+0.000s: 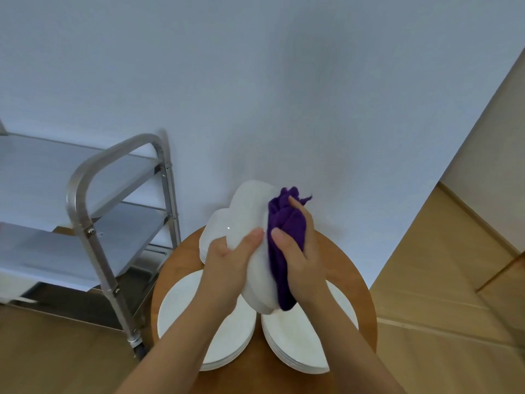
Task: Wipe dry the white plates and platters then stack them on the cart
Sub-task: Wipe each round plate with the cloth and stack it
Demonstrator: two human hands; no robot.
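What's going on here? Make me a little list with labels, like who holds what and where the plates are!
left hand: holds a white cloud-shaped platter up on edge
right hand: presses a purple cloth against the platter
table: round, wooden, under the hands
plates: two white stacks on the table, one left, one right
more platters: a stack behind, on the table
cart: metal, to the left, shelves show no plates

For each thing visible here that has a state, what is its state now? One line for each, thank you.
Left hand: grips the cloud-shaped white platter.
Right hand: presses the purple cloth on the platter.
Cloud-shaped white platter: held tilted above the table.
Purple cloth: bunched against the platter.
Round white plates: stacked on the round wooden table.
Metal cart: visible shelves bare.
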